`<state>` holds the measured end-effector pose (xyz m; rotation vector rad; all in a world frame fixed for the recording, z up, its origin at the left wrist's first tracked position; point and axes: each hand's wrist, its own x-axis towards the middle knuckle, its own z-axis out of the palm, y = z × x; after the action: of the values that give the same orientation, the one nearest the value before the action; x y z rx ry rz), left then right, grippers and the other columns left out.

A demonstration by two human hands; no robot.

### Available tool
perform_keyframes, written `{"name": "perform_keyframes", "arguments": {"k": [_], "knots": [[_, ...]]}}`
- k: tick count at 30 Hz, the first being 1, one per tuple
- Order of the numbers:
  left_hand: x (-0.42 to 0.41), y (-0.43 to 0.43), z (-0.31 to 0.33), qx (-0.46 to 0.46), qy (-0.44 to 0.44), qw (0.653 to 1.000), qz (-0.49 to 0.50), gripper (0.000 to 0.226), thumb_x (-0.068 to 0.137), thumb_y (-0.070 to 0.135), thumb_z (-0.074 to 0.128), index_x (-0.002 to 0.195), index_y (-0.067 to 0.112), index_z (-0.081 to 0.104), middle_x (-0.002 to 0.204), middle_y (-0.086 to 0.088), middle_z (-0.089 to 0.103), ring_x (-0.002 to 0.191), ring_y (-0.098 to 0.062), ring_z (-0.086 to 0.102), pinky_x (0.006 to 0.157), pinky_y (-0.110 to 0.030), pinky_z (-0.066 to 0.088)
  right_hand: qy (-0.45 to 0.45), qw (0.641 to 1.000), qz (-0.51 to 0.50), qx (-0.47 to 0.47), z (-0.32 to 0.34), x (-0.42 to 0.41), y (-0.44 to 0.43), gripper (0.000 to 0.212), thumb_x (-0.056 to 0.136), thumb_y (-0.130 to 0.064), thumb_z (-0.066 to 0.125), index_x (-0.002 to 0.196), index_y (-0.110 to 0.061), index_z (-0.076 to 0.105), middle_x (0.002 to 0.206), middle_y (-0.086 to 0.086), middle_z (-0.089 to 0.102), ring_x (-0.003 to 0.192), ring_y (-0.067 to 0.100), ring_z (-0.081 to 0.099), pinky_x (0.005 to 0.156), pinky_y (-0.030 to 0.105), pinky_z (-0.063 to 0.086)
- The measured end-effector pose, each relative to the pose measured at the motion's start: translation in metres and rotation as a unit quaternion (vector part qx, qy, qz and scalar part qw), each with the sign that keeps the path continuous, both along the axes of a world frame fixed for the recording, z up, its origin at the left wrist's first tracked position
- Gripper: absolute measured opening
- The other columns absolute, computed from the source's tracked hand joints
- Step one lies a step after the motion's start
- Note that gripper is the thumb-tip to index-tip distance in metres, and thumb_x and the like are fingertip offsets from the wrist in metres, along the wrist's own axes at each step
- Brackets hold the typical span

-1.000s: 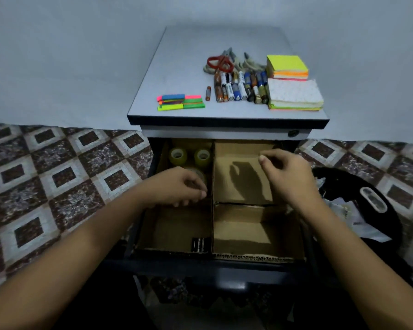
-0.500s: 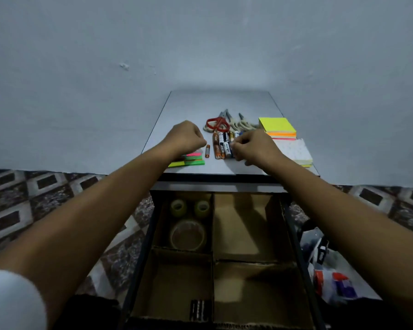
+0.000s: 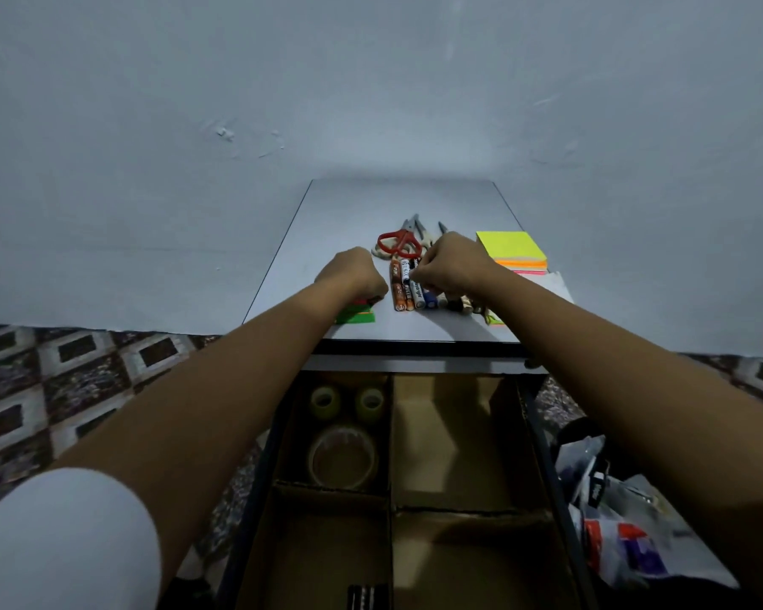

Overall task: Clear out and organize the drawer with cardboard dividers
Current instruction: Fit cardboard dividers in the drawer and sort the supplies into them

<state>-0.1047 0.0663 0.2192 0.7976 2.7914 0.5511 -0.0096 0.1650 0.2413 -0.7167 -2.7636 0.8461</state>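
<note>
The cabinet's drawer [image 3: 542, 433] stands pulled out, split into four by cardboard dividers [image 3: 390, 506]. Its far left section holds two small tape rolls [image 3: 324, 400] and a large clear one [image 3: 342, 455]; a small black item [image 3: 366, 596] lies in the near left section. A row of batteries [image 3: 404, 297] lies on the cabinet top [image 3: 371, 204]. My right hand [image 3: 452, 266] is curled with its fingertips pinched on batteries in that row. My left hand [image 3: 355, 275] is closed just left of the row, over a single loose battery that it hides.
Red-handled scissors [image 3: 397, 244], a yellow sticky-note stack [image 3: 509, 246], a white pad [image 3: 553, 286] and green and pink flag strips [image 3: 355, 318] also lie on the top. A plastic bag of clutter [image 3: 613, 530] sits on the patterned floor to the drawer's right.
Both hands left the drawer and went up to the cabinet top. They have since closed down on the batteries, and the loose battery has disappeared under my left fingers.
</note>
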Motion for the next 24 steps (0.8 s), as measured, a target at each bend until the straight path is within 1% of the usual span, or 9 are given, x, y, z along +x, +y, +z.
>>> {"name": "perform_keyframes", "arguments": {"k": [3,5,6,8,10,12,16,19,24], "knots": [[-0.003,-0.002,0.006,0.036,-0.030,0.999,0.017,0.026,0.079,0.017,0.065,0.064,0.010,0.046,0.067,-0.005,0.047,0.065,-0.019,0.046,0.049,-0.025,0.031,-0.016,0.999,0.032,0.041,-0.001,-0.005,-0.004,0.020,0.087,-0.018,0.061,0.094,0.000,0.065,0.084,0.012,0.062,0.069,0.018,0.054,0.060,0.024,0.048],[-0.006,-0.006,0.012,0.073,-0.052,0.995,0.031,0.031,0.082,0.017,0.064,0.060,0.010,0.044,0.062,-0.005,0.045,0.056,-0.015,0.040,0.048,-0.024,0.030,-0.031,0.997,0.045,0.062,-0.002,-0.011,-0.004,0.018,0.086,-0.020,0.063,0.082,-0.002,0.062,0.087,0.015,0.063,0.074,0.019,0.055,0.064,0.027,0.049],[-0.007,-0.008,0.015,0.088,-0.065,0.993,0.038,0.032,0.083,0.018,0.064,0.060,0.009,0.044,0.062,-0.004,0.045,0.055,-0.014,0.039,0.049,-0.024,0.031,-0.037,0.995,0.050,0.076,-0.002,-0.013,-0.005,0.020,0.085,-0.022,0.065,0.076,-0.005,0.058,0.086,0.014,0.061,0.076,0.019,0.054,0.062,0.025,0.047],[-0.010,-0.013,0.017,0.100,-0.083,0.990,0.048,0.032,0.085,0.020,0.063,0.062,0.009,0.044,0.063,-0.004,0.045,0.056,-0.014,0.039,0.051,-0.023,0.032,-0.046,0.991,0.055,0.109,-0.002,-0.015,-0.006,0.025,0.084,-0.027,0.067,0.078,-0.006,0.056,0.085,0.008,0.055,0.076,0.018,0.052,0.057,0.022,0.040],[-0.012,-0.017,0.017,0.107,-0.091,0.989,0.053,0.032,0.085,0.021,0.063,0.062,0.008,0.044,0.064,-0.004,0.045,0.056,-0.014,0.039,0.051,-0.024,0.032,-0.056,0.987,0.060,0.135,-0.003,-0.017,-0.008,0.030,0.084,-0.031,0.067,0.074,-0.007,0.053,0.078,0.006,0.051,0.071,0.016,0.048,0.050,0.018,0.032],[-0.014,-0.020,0.015,0.116,-0.102,0.986,0.060,0.033,0.085,0.022,0.064,0.063,0.008,0.045,0.065,-0.004,0.047,0.057,-0.016,0.040,0.052,-0.024,0.033,-0.071,0.983,0.065,0.155,-0.005,-0.021,-0.010,0.034,0.085,-0.035,0.066,0.072,-0.009,0.050,0.072,0.004,0.048,0.071,0.015,0.047,0.048,0.017,0.028],[-0.016,-0.022,0.013,0.124,-0.105,0.985,0.063,0.034,0.085,0.023,0.064,0.065,0.007,0.043,0.066,-0.007,0.044,0.058,-0.016,0.040,0.053,-0.024,0.034,-0.083,0.978,0.071,0.177,-0.009,-0.030,-0.012,0.046,0.082,-0.041,0.067,0.062,-0.012,0.037,0.063,-0.001,0.039,0.064,0.013,0.042,0.049,0.017,0.028],[-0.017,-0.024,0.013,0.127,-0.106,0.984,0.063,0.034,0.085,0.024,0.064,0.064,0.007,0.044,0.066,-0.006,0.043,0.057,-0.015,0.039,0.053,-0.023,0.034,-0.089,0.975,0.071,0.191,-0.011,-0.033,-0.016,0.043,0.081,-0.042,0.069,0.069,-0.011,0.042,0.063,-0.001,0.039,0.074,0.016,0.046,0.048,0.019,0.028],[-0.017,-0.029,0.013,0.129,-0.108,0.984,0.066,0.034,0.086,0.026,0.064,0.065,0.008,0.044,0.067,-0.006,0.043,0.059,-0.016,0.040,0.054,-0.025,0.036,-0.088,0.981,0.062,0.161,-0.015,-0.037,-0.018,0.042,0.082,-0.030,0.069,0.060,-0.013,0.038,0.062,0.000,0.041,0.064,0.015,0.044,0.046,0.020,0.028]]}}
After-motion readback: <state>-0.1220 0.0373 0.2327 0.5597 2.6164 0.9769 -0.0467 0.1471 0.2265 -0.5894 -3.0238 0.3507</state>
